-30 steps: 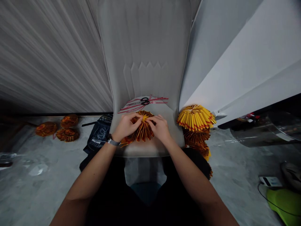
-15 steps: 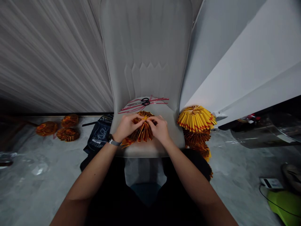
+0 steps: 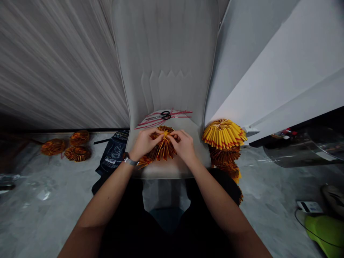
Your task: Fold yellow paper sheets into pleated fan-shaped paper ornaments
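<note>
1. My left hand (image 3: 146, 142) is pinching the pleated paper rosette (image 3: 163, 150) beside its yellow centre, fingertips nearly together.
2. My right hand (image 3: 185, 145) is pinching it from the other side, thumb and finger drawn narrow.
3. The rosette is sitting on the front of the chair seat (image 3: 189, 168), its gold-and-red folds fanning towards me; if I'm pulling unevenly, I could be tearing the centre or skewing the pleats.
4. Just beyond it, black-handled scissors (image 3: 166, 115) are lying over red strips (image 3: 146, 125); a knuckle pushing forward could be scattering these.
5. On my right, a yellow pleated paper piece (image 3: 224, 135) is topping a stack beside the chair; a bumping knee might be toppling it.
6. On my left, a dark bag (image 3: 114, 154) is resting near three finished-looking rosettes (image 3: 77, 153) on the floor (image 3: 67, 190).
</note>
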`<state>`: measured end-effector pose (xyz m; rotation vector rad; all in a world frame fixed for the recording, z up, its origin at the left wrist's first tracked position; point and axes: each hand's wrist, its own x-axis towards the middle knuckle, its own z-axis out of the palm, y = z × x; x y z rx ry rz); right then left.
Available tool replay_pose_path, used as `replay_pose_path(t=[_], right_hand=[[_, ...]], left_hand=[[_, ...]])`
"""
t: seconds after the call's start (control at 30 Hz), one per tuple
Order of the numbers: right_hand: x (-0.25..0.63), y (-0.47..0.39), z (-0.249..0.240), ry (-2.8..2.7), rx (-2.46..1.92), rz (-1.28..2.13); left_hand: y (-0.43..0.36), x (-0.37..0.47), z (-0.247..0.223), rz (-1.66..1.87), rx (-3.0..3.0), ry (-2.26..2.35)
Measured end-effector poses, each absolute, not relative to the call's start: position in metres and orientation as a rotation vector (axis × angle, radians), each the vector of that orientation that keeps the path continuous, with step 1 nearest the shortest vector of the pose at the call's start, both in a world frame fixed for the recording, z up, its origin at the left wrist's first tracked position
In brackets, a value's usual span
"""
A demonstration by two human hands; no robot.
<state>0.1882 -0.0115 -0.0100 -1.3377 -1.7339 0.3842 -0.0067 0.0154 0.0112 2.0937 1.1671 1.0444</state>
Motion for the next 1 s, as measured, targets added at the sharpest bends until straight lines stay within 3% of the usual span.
replay_pose_path(t=[0.2, 0.5, 0.77, 1.0], right_hand=[[0.202, -0.027, 0.001, -1.978, -1.348, 0.619], [0.194, -0.029, -0.012, -2.026, -1.610, 0.429], [0.189, -0.013, -0.021, -1.896, -1.327, 0.410], [0.183, -0.005, -0.017, -1.743, -1.334, 0.454]], left_hand=[[0.019, -0.010, 0.005, 1.059, 2.030, 1.162], [0.018, -0.009, 0.006, 1.055, 2.070, 1.171], [0.017, -0.009, 0.007, 1.046, 2.090, 1.179], [0.017, -0.011, 0.008, 1.027, 2.108, 1.137]])
